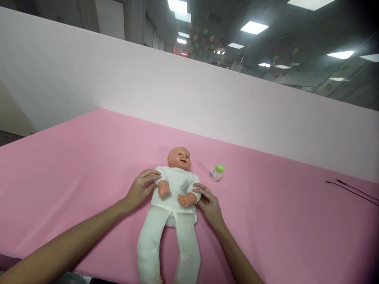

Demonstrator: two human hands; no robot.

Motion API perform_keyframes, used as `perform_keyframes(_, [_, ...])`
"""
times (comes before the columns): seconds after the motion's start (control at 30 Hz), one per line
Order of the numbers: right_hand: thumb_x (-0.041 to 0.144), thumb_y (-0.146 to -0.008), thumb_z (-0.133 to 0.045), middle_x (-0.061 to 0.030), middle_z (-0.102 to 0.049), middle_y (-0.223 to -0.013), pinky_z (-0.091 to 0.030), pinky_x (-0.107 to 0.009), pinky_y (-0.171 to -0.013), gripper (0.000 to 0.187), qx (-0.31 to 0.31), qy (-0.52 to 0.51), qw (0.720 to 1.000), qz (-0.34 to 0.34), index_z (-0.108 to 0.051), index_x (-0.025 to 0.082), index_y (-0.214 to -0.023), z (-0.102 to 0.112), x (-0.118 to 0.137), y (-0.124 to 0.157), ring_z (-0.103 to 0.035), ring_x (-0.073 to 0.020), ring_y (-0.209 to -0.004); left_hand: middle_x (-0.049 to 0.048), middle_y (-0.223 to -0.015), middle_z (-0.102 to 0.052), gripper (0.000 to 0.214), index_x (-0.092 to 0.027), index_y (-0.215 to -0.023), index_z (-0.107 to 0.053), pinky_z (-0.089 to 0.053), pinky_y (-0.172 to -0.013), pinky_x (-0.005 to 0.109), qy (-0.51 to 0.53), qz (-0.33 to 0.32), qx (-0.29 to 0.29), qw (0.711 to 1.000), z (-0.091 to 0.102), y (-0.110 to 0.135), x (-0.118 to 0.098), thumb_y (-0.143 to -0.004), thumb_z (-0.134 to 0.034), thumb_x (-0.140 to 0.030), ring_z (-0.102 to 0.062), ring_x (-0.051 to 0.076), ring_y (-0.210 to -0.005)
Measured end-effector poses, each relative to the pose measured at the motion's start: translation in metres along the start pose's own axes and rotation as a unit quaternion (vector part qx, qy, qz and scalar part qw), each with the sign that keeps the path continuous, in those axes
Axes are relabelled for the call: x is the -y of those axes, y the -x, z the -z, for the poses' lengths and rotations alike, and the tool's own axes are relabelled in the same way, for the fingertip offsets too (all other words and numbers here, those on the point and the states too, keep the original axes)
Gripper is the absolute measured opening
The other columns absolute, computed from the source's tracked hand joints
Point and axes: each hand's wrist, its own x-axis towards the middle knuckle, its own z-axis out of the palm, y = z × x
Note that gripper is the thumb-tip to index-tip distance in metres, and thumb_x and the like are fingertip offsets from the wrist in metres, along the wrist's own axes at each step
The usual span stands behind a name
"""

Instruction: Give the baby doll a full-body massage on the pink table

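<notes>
Touching doll [175, 191]: left grip [142, 187], right grip [211, 203], loosely curled.

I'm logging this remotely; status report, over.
Left grip on one sleeve of doll, right grip on the other. Doll face-up on pink surface. Green-capped bottle near its head, not between grips and doll.

Rectangular ceiling panels [254, 27] are glaring nearly white across the top of the frame, while the space around them is looking dim and hazy, its small details blurring. Softer, even light is reaching the pink tabletop [266, 205] lower down, where the doll [179, 183] is showing crisply and casting faint, soft-edged shadows. The white partition [189, 90] is greying toward the right, and the upper right corner is darkening almost to black.
</notes>
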Motion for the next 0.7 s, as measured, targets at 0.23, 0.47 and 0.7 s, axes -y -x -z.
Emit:
perform_keyframes(0.23, [0.039, -0.070, -0.089, -0.0031, -0.074, -0.096, -0.053, -0.029, -0.066, 0.040, -0.140, -0.101, 0.983, -0.068, -0.074, 0.024, -0.103, 0.007, -0.001, -0.003, -0.066, -0.0184, -0.077, 0.0112, -0.131, -0.065, 0.054, -0.026, -0.138, -0.051, -0.059, -0.086, 0.036, 0.109, 0.103, -0.148, 0.978, 0.003, -0.009, 0.003, -0.088, -0.069, -0.039, -0.066, 0.027, -0.115])
perform_keyframes(0.47, [0.054, -0.075, -0.083, 0.0044, -0.063, -0.071, -0.047, -0.027, -0.050, 0.047, -0.272, -0.175, 0.940, -0.109, -0.062, 0.027, -0.108, 0.042, -0.007, -0.012, -0.054, -0.0136, -0.054, 0.0146, -0.141, -0.052, 0.089, -0.029, -0.160, -0.020, -0.057, -0.088, 0.040, 0.047, 0.204, -0.243, 0.947, 0.029, -0.021, 0.018, -0.088, -0.066, -0.051, -0.063, 0.028, -0.114])
perform_keyframes(0.7, [0.049, -0.068, -0.087, 0.0076, -0.060, -0.061, -0.038, -0.025, -0.043, 0.055, -0.280, -0.033, 0.956, -0.079, -0.058, 0.024, -0.107, 0.081, -0.039, -0.017, -0.051, -0.0138, -0.046, 0.0202, -0.118, -0.060, 0.056, -0.019, -0.125, -0.066, -0.036, -0.100, 0.063, -0.338, 0.233, -0.146, 0.900, 0.040, -0.023, 0.035, -0.093, -0.046, -0.061, -0.049, 0.044, -0.121])
